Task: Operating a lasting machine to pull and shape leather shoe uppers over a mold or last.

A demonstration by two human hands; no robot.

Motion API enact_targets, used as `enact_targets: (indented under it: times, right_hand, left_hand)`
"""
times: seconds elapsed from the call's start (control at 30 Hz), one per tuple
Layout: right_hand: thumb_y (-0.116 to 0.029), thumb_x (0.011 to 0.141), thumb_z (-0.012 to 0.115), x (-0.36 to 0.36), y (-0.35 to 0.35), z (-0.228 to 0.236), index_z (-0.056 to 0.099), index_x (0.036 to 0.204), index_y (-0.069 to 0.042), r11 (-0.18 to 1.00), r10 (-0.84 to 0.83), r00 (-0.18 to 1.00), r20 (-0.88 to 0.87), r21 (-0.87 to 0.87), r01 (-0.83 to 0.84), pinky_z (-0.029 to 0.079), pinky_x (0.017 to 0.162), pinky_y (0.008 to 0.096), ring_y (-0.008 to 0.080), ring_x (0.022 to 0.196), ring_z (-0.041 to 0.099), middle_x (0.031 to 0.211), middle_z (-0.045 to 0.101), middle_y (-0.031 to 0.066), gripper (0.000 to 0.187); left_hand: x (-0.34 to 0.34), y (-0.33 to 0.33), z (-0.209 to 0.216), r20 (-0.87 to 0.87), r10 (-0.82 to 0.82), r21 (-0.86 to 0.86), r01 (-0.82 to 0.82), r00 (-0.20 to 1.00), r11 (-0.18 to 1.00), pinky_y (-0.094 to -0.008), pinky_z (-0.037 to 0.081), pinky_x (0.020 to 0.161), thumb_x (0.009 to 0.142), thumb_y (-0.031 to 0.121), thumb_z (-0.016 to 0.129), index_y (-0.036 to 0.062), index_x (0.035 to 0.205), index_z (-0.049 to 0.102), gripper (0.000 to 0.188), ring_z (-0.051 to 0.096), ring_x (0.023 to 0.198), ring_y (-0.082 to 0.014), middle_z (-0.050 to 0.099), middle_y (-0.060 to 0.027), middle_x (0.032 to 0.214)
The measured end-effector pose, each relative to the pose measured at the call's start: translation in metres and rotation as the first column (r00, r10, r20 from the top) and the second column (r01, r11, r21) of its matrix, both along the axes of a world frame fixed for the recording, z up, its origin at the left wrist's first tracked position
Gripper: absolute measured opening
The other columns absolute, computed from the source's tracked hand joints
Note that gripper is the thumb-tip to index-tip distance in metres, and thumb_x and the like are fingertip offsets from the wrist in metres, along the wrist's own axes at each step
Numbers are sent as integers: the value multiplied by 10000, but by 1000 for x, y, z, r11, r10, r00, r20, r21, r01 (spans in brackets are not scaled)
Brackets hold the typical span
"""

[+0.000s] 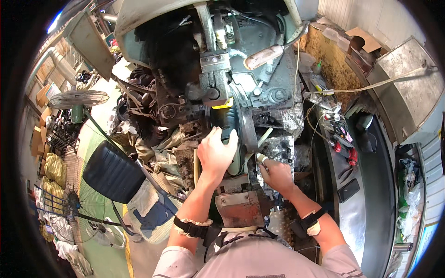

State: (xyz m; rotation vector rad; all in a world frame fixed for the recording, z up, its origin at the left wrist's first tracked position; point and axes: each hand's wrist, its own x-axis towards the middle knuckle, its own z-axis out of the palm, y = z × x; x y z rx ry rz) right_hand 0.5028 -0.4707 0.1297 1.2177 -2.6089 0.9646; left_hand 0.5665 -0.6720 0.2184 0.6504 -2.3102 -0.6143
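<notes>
Directly in front of me, a dark, elongated shoe-like piece (227, 121) sits under the head of a large, grimy machine (214, 62). My left hand (216, 155) is closed over its near part, thumb on the right side; the palm hides some of it. A yellow strip (223, 104) shows at its far end, below the machine's block. To the right, my right hand (278, 177) is closed round a lever with a pale rounded end (262, 158), beside a curved metal arm (248, 132) of the machine. Its fingertips are partly hidden.
A worn brown handle (263, 57) juts out over the machine's right side. Left of me stand a black-backed chair (113, 171), heaped cloth (162, 153) and a fan (72, 199). On the right, a bench (350, 217) carries a phone (348, 190) and red-handled tools (352, 156).
</notes>
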Motion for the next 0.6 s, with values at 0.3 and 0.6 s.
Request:
enact_targets:
  times: [0.3,0.6]
  right_hand:
    - [-162,893,657,0,-2,-3,642,837,-40,995,0,1000,-31,-99,-3,514,555,439,350,621,646,691,632,147,135]
    - [-141,881,664,-3,-1,-7,654,860,-37,994,-14,1000,13,-109,16,506,556,445,353,618,641,689,633,152,107]
  left_hand:
    - [-10,-2,16,83,170,38,-173,982,984,-488,513,653,799,405,698,30,748,715,378,656,682,-414,667,-216,693]
    - [-5,-10,-3,-109,87,140,-72,990,988,-383,531,805,760,391,819,10,1041,730,482,687,862,-343,707,-204,936]
